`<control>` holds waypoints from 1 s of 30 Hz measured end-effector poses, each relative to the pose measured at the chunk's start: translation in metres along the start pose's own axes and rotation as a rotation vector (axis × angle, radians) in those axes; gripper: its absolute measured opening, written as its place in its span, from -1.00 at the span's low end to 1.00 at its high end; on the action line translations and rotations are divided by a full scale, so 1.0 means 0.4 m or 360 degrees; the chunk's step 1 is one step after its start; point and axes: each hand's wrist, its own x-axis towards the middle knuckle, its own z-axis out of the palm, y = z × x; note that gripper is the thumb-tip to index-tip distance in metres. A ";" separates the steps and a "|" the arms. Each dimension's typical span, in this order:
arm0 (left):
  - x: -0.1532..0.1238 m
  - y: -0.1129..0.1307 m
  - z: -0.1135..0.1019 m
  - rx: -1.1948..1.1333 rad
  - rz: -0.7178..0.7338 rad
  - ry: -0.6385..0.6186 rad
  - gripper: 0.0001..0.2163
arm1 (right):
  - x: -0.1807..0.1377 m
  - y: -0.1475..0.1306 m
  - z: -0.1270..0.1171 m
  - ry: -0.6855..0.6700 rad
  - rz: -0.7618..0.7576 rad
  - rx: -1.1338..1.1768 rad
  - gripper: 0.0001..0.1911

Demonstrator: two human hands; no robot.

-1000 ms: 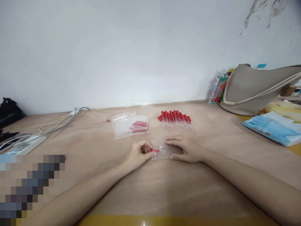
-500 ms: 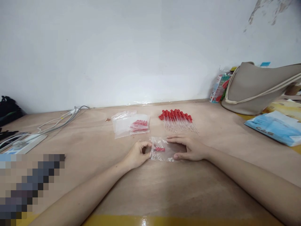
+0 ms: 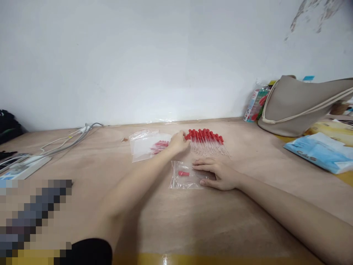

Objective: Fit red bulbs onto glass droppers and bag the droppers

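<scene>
My left hand is at the left end of a row of droppers with red bulbs, its thumb and fingers closed around the outermost bulb. The glass stems of these droppers point toward me. In front of them a clear zip-lock bag lies flat, with one dropper inside, its red bulb toward the zip end at the left. My right hand rests on the bag's right end, fingers and thumb spread apart, covering part of the dropper's stem.
Flat bags, some holding red-bulbed droppers, lie left of the row. Cables and a power strip are at far left. A grey bag, a bottle pack and a blue tissue pack stand right.
My left hand has let go of the bag's zip end and moved away from me to the dropper row. My right hand stays on the bag.
</scene>
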 end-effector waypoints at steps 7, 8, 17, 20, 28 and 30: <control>0.101 0.024 0.063 -0.0034 -0.0249 -0.0046 -0.61 | 0.002 -0.002 -0.001 0.0020 -0.0010 0.0010 -0.47; 0.103 0.022 0.062 -0.0054 -0.0265 -0.0055 -0.59 | 0.002 -0.003 -0.001 0.0021 -0.0010 0.0016 -0.47; 0.064 -0.015 0.007 -0.0382 -0.0295 -0.0031 -0.48 | 0.003 -0.008 -0.004 0.0004 -0.0007 0.0005 -0.48; 0.022 -0.023 -0.017 -0.0517 -0.0243 0.0046 -0.51 | 0.002 -0.007 -0.003 -0.0002 0.0003 -0.0004 -0.47; -0.222 -0.096 -0.087 -0.1330 0.0153 0.0371 -0.29 | 0.000 -0.004 -0.002 -0.0013 0.0041 0.0022 -0.47; -0.266 -0.123 -0.097 -0.1345 0.0053 0.0417 -0.28 | 0.001 -0.004 -0.002 -0.0008 0.0039 0.0032 -0.47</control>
